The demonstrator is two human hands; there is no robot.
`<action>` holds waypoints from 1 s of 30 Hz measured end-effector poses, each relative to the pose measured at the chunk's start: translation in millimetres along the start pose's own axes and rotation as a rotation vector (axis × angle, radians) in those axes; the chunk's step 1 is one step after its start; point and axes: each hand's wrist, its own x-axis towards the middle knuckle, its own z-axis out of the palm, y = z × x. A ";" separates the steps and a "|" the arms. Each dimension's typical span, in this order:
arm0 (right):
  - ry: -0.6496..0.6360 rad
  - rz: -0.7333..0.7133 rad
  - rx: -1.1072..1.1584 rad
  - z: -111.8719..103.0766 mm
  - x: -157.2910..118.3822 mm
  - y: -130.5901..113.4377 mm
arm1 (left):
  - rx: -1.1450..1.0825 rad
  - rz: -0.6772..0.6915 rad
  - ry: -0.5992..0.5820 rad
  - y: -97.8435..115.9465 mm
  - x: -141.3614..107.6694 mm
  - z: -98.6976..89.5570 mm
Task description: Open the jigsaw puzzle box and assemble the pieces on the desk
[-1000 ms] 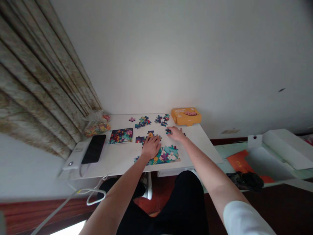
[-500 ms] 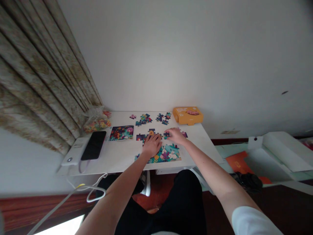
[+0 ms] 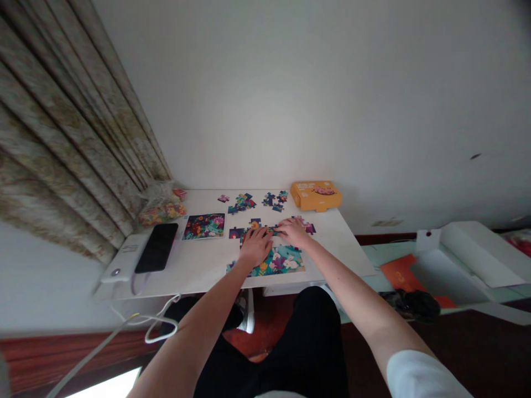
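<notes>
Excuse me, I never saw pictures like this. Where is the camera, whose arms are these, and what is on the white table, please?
There is no machine here. One camera is worn on a person's head and looks forward and down, so these arms are that person's own. The left hand and the right hand rest on jigsaw puzzle pieces on a white table. I cannot tell if the right hand grips a piece. Also on the table are a colourful flower picture, a black phone and an orange box.
</notes>
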 end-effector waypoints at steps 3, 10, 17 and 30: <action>0.099 0.034 0.037 2.7 -5.1 5.9 | 0.006 0.005 0.001 -1.2 -0.1 0.8; 0.252 0.382 0.121 -3.6 -37.4 61.9 | -0.001 -0.003 -0.036 -0.9 3.0 1.8; 0.227 0.268 0.143 3.8 -65.7 77.4 | 0.068 -0.009 -0.105 2.0 20.2 -5.8; 0.207 0.177 0.389 3.9 -50.0 77.8 | 0.038 0.026 -0.135 -3.0 44.9 0.0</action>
